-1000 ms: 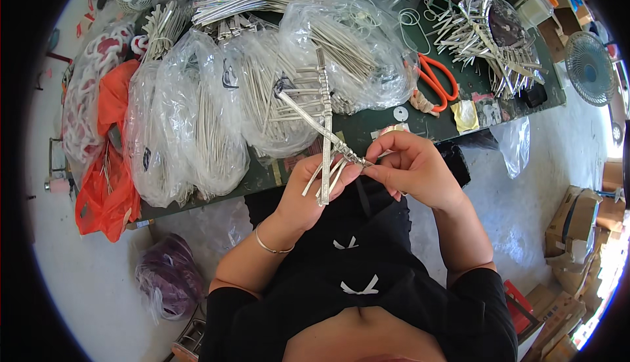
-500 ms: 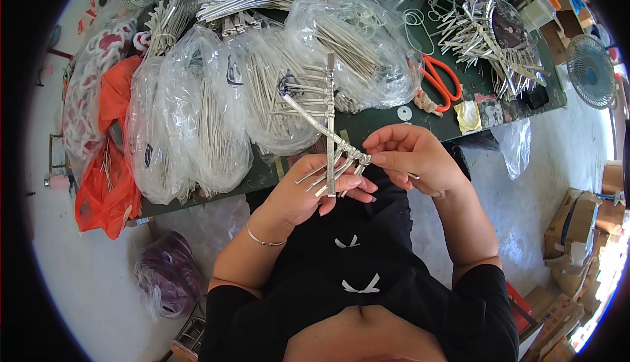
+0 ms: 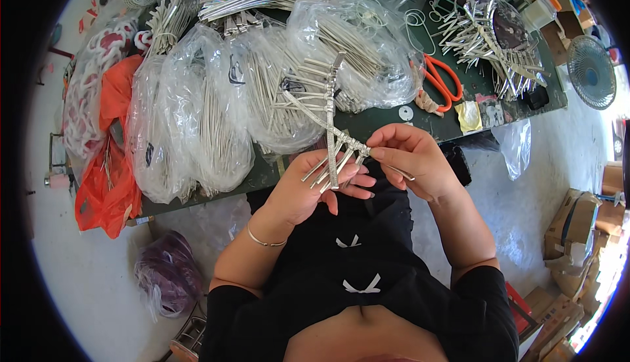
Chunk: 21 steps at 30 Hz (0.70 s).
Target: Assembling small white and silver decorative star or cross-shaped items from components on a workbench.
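At centre frame, I see my left hand grasping a woven frame of flat silver strips, which rises above the dark green table edge. My right hand pinches one loose silver strip. Clear bags of strips lie upper left.

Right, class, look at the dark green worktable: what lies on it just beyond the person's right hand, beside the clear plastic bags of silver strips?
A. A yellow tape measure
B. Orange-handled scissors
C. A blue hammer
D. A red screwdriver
B: the orange-handled scissors lie on the dark green worktable, just right of the clear plastic bags of silver strips and beyond the right hand.
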{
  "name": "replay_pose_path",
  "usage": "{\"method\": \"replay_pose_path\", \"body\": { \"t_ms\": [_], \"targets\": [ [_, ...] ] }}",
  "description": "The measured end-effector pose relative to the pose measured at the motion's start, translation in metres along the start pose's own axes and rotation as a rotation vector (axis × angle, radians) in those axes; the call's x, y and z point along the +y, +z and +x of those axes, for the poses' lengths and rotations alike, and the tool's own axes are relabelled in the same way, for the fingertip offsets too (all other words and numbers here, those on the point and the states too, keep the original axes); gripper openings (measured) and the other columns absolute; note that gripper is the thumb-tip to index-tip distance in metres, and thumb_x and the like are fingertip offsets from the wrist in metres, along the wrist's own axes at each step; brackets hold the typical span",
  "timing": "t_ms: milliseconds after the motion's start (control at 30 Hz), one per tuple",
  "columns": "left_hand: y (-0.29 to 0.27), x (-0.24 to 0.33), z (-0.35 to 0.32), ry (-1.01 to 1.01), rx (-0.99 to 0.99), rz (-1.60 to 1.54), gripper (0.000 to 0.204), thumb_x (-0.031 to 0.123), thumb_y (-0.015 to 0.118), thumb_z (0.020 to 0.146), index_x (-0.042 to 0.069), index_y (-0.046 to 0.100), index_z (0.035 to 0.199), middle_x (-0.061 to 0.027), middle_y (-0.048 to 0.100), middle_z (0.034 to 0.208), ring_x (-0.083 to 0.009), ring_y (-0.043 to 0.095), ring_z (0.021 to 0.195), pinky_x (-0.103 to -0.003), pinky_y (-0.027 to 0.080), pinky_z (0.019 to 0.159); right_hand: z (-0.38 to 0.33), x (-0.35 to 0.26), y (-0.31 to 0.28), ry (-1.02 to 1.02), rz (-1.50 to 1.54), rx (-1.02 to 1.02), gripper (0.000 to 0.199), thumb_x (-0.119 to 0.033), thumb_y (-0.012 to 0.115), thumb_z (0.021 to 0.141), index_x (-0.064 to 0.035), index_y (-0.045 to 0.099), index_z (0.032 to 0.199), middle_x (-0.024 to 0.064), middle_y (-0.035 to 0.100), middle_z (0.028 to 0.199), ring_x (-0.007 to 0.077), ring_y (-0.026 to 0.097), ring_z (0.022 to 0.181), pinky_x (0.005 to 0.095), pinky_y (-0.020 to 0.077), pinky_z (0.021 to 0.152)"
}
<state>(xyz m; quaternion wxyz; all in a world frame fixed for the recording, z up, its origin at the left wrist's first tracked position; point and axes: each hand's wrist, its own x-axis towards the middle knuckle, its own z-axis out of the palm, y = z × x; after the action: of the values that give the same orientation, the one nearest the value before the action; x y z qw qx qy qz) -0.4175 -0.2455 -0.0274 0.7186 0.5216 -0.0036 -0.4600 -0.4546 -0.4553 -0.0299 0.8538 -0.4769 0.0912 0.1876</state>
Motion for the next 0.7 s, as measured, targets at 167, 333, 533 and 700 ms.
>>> {"method": "replay_pose_path", "body": {
  "t_ms": [167,333,533,700],
  "targets": [
    [0.000,-0.002,0.003,0.024,-0.005,0.000,0.028,0.021,0.060,0.092,-0.003,0.058,0.108,-0.0197,0.069,0.096,-0.0263,0.071,0.083,-0.017,0.043,0.039,-0.002,0.004,-0.001,-0.084,-0.174,0.077,0.015,0.002,0.063,0.086,0.0058,0.063,0.101,0.0031,0.059,0.073,0.0052,0.052,0.053,0.0191,0.0403,0.044],
    [0.003,0.000,0.004,0.013,0.018,-0.036,0.026,0.019,0.059,0.093,-0.001,0.058,0.108,-0.0212,0.068,0.096,-0.0269,0.071,0.082,-0.015,0.040,0.037,-0.004,0.005,0.000,-0.235,-0.315,0.076,0.015,0.004,0.063,0.084,0.0047,0.067,0.098,0.0060,0.061,0.086,0.0063,0.056,0.056,0.0185,0.0437,0.046],
    [0.003,0.000,0.004,-0.011,0.025,-0.066,0.025,0.017,0.061,0.092,-0.001,0.059,0.108,-0.0184,0.069,0.093,-0.0256,0.071,0.080,-0.015,0.039,0.037,-0.005,0.008,-0.001,-0.330,-0.444,0.055,0.014,0.005,0.062,0.085,0.0034,0.069,0.098,0.0061,0.060,0.093,0.0057,0.058,0.059,0.0174,0.0455,0.048],
    [0.004,-0.004,0.004,0.030,0.050,-0.059,0.019,0.011,0.062,0.090,-0.002,0.061,0.102,-0.0155,0.069,0.087,-0.0238,0.071,0.077,-0.016,0.039,0.038,-0.005,0.010,0.001,-0.239,-0.420,0.098,0.020,-0.003,0.064,0.087,0.0037,0.063,0.105,0.0056,0.060,0.090,0.0051,0.058,0.059,0.0178,0.0452,0.048]
  ]
}}
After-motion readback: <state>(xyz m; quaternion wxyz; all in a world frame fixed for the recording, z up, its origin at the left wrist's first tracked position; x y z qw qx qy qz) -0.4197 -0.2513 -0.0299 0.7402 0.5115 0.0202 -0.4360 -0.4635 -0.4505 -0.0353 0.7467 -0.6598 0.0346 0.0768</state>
